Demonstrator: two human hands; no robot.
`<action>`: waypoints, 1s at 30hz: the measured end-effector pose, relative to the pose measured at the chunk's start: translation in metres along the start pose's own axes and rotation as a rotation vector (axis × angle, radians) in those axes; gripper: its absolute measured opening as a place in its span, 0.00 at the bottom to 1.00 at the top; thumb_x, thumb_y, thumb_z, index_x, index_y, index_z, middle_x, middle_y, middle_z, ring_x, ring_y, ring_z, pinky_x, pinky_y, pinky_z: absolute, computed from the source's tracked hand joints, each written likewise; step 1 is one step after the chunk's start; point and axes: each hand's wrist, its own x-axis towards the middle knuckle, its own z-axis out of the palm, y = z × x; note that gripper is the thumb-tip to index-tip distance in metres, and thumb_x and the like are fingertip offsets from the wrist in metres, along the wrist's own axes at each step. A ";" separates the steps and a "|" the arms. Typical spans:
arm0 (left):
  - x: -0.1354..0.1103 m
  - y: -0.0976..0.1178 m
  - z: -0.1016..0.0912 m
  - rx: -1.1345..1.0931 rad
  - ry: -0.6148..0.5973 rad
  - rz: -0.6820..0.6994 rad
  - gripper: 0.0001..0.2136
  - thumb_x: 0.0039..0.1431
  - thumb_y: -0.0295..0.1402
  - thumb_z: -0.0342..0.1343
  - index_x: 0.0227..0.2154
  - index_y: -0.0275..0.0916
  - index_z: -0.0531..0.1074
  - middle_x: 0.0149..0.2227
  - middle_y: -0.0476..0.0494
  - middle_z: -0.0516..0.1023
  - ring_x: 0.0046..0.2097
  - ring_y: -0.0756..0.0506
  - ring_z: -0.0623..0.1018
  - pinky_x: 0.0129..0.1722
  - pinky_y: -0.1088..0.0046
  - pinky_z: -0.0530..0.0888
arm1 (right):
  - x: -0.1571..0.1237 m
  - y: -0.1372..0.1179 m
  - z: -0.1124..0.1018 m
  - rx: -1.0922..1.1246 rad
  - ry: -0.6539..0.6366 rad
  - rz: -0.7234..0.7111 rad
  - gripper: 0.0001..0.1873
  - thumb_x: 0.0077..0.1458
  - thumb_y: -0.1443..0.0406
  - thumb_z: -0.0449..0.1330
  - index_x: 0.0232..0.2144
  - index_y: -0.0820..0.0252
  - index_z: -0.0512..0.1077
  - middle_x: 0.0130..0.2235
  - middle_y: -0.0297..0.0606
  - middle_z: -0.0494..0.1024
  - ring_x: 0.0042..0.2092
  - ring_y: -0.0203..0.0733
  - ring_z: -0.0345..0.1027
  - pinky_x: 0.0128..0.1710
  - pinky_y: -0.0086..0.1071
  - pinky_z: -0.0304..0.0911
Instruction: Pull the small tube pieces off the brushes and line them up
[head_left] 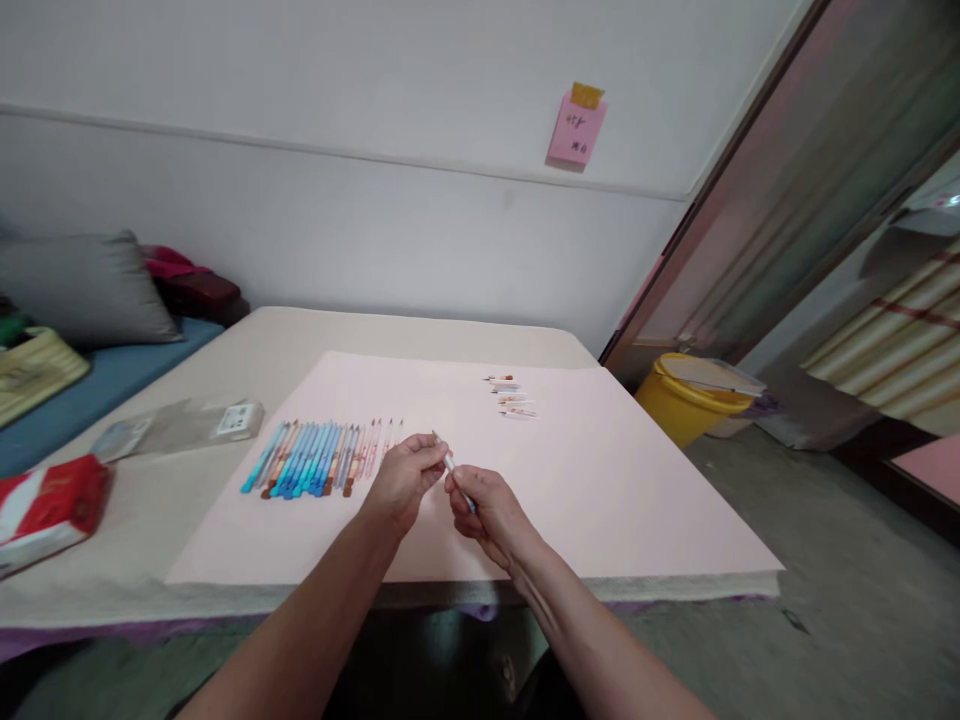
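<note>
Over the pink sheet (600,490), both hands grip a slim, pale pencil (448,462). My left hand (409,475) pinches it near its upper, pointed end. Around its lower part, the fingers of my right hand (487,505) are closed. To the left of my hands lies a row of pencils (315,455) with their points away from me, in blue, brown, grey and pale pink; several have coloured ends. A smaller group of pencils (514,398) lies sideways, farther back and to the right.
A clear plastic bag (180,428) with a label and a red-and-white packet (52,510) lie left of the sheet. The table (420,332) meets a white wall bearing a pink note (576,130). A yellow bin (686,405) stands on the floor at right.
</note>
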 end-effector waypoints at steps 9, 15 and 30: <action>0.001 0.002 -0.001 -0.076 -0.077 -0.088 0.11 0.49 0.27 0.61 0.37 0.33 0.73 0.35 0.38 0.75 0.35 0.49 0.74 0.39 0.72 0.71 | 0.001 -0.002 -0.001 -0.008 0.025 -0.011 0.15 0.50 0.56 0.59 0.25 0.63 0.65 0.16 0.26 0.62 0.13 0.23 0.42 0.15 0.25 0.32; 0.003 0.000 -0.003 -0.033 -0.032 -0.050 0.07 0.47 0.30 0.63 0.23 0.34 0.70 0.22 0.49 0.69 0.24 0.54 0.70 0.27 0.77 0.68 | 0.001 0.000 0.001 -0.019 0.021 -0.002 0.15 0.49 0.56 0.60 0.24 0.63 0.66 0.15 0.26 0.61 0.12 0.24 0.41 0.15 0.25 0.32; 0.003 0.003 -0.005 -0.060 -0.072 -0.116 0.10 0.48 0.30 0.63 0.35 0.35 0.74 0.35 0.42 0.74 0.36 0.50 0.74 0.37 0.74 0.70 | 0.001 -0.001 0.000 -0.022 0.019 0.002 0.15 0.48 0.55 0.60 0.24 0.62 0.65 0.14 0.25 0.60 0.13 0.24 0.41 0.15 0.25 0.33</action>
